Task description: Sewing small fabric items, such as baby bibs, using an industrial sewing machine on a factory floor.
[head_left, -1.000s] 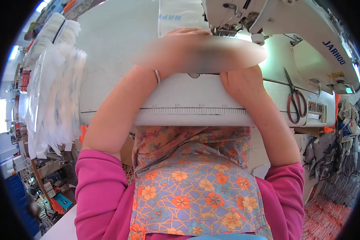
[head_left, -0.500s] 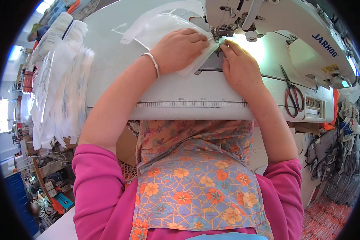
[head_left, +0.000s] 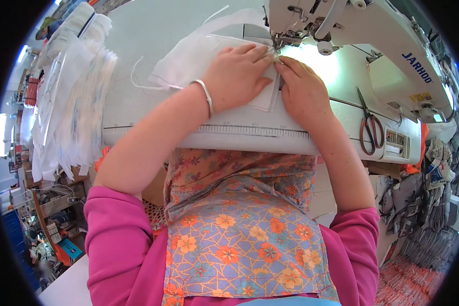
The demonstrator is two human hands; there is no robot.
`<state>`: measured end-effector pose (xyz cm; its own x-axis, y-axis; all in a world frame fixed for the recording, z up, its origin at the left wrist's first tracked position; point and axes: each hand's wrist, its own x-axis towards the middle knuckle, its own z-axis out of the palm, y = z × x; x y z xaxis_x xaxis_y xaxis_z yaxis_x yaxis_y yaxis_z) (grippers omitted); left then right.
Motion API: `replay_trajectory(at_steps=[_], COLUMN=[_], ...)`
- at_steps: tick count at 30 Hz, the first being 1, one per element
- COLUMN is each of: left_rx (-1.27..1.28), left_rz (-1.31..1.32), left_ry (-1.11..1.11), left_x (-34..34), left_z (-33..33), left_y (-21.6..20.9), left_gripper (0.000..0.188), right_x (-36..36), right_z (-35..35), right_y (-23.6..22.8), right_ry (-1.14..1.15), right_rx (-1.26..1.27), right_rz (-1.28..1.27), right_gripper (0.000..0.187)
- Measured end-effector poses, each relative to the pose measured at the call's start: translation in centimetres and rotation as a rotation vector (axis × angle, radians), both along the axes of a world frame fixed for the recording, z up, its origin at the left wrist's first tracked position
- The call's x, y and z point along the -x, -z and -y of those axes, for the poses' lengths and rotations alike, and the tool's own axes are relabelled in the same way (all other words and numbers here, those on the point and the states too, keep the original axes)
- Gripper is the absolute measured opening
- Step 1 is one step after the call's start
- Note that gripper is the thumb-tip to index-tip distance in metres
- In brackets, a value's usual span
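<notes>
Left hand [head_left: 240, 75]: laid flat, palm down, on the white sheet; fingers slightly spread, thumb apart from them; silver bangle [head_left: 204, 94] at the wrist.

Right hand [head_left: 306, 89]: fingers close together, tips at the right edge of the white sheet; whether they pinch it, cannot tell.

White sheet [head_left: 186, 65], thin, layered: beneath the left fingers, spreading out to their left and beyond them; one corner near side, below the left thumb.

White cord [head_left: 135, 76]: left of the left fingers, curling on the table [head_left: 125, 104].

Sewing machine [head_left: 387, 43], white: needle area just beyond both sets of fingertips, arm to their right; lamp lit.

Scissors [head_left: 371, 125], dark handles: right of the right fingers, well apart.

Ruler strip [head_left: 262, 130]: nearer the body than the fingers.

White pile [head_left: 81, 97]: far left of the left fingers.
</notes>
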<state>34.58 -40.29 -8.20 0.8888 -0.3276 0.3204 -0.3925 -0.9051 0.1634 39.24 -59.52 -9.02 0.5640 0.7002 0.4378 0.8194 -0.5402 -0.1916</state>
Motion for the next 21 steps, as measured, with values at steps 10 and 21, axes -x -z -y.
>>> replay_trajectory(at_steps=[10, 21], left_rx=[-0.039, -0.018], left_rz=[0.045, 0.162], left_ry=[0.012, 0.061], left_x=[0.5, 0.1], left_z=[0.3, 0.3], left_y=[1.3, 0.8], left_gripper=[0.055, 0.038], right_x=[-0.1, 0.2], right_z=[0.1, 0.4], right_y=[0.2, -0.5], right_ry=[0.027, -0.007], right_rx=[0.047, 0.016], right_rz=[0.082, 0.032], right_gripper=[0.038, 0.034])
